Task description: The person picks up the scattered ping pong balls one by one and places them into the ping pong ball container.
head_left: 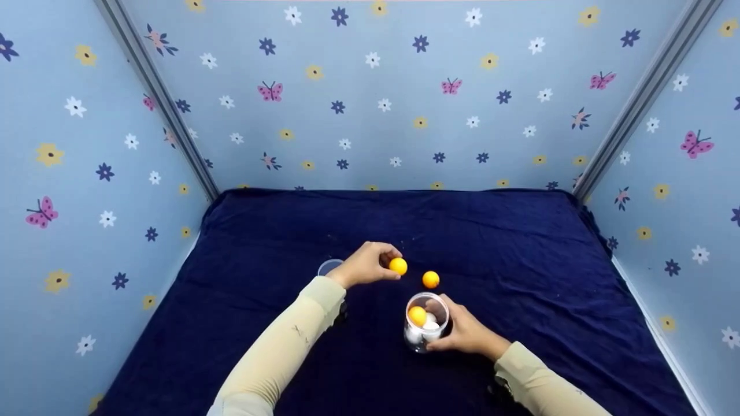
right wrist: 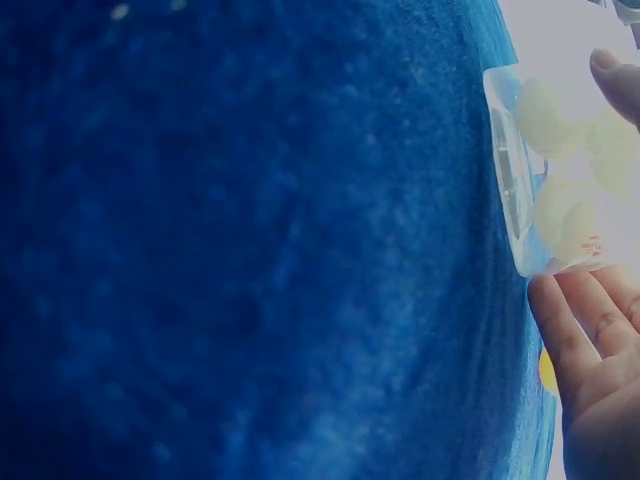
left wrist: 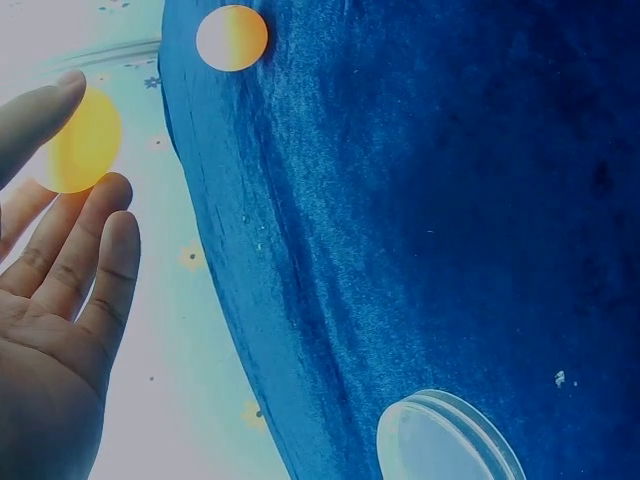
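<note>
Between thumb and fingers, my left hand [head_left: 368,264] pinches an orange ping-pong ball [head_left: 398,266], held above the cloth and left of the jar. The left wrist view shows the same ball [left wrist: 85,142] at the fingertips. My right hand [head_left: 466,330] grips a clear jar [head_left: 414,341] round its side. Inside the jar lie several white balls [head_left: 430,325] and an orange ball [head_left: 417,315] on top. White balls [right wrist: 565,215] show through the jar wall in the right wrist view. Another orange ball [head_left: 430,279] sits on the cloth just beyond the jar.
A clear round lid [head_left: 330,266] lies on the cloth, partly hidden behind my left wrist; the left wrist view shows the lid [left wrist: 445,440] too. Dark blue velvet cloth [head_left: 277,231] covers the surface. Flower-patterned walls [head_left: 370,115] stand at the back and both sides.
</note>
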The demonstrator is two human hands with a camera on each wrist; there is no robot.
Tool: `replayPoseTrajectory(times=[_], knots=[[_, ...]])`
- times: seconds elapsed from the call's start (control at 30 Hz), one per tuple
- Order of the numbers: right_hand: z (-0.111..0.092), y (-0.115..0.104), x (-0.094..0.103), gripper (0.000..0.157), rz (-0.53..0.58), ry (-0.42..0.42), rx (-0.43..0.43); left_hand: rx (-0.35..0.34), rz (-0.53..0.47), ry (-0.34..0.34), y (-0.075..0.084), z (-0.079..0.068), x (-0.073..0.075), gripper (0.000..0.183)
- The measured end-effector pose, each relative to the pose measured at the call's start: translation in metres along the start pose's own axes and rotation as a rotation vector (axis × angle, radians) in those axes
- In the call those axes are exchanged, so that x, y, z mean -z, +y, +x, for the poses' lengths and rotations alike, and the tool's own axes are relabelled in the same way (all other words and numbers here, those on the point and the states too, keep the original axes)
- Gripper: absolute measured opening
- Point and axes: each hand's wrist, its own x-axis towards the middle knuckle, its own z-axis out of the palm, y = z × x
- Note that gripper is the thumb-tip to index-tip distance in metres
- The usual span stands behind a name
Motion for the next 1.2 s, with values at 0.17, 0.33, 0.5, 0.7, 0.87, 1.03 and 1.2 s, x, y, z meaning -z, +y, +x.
replayPoseTrajectory(times=[0.17, 0.33, 0.5, 0.7, 0.87, 1.03, 1.2], knots=[[0.0, 0.001, 0.0, 0.081, -0.001, 0.001, 0.002, -0.011, -0.001, -0.01, 0.002, -0.003, 0.002, 0.037], [-0.001, 0.001, -0.001, 0.081, 0.0, 0.005, 0.005, -0.02, -0.008, -0.012, 0.003, -0.005, 0.003, 0.038], [-0.001, 0.001, -0.002, 0.08, 0.004, 0.0, -0.001, -0.037, -0.015, -0.007, 0.004, -0.006, 0.003, 0.038], [0.0, 0.0, -0.002, 0.08, 0.002, 0.004, -0.001, -0.054, -0.011, -0.009, 0.006, -0.009, 0.003, 0.038], [0.0, 0.0, -0.002, 0.08, -0.001, 0.0, 0.004, -0.059, 0.016, -0.02, 0.009, -0.013, 0.002, 0.038], [-0.001, 0.0, -0.001, 0.08, -0.001, 0.002, 0.011, -0.09, 0.038, -0.039, 0.012, -0.014, 0.002, 0.038], [-0.001, 0.001, -0.001, 0.08, -0.007, 0.003, 0.009, -0.105, 0.038, -0.054, 0.017, -0.016, 0.001, 0.038]])
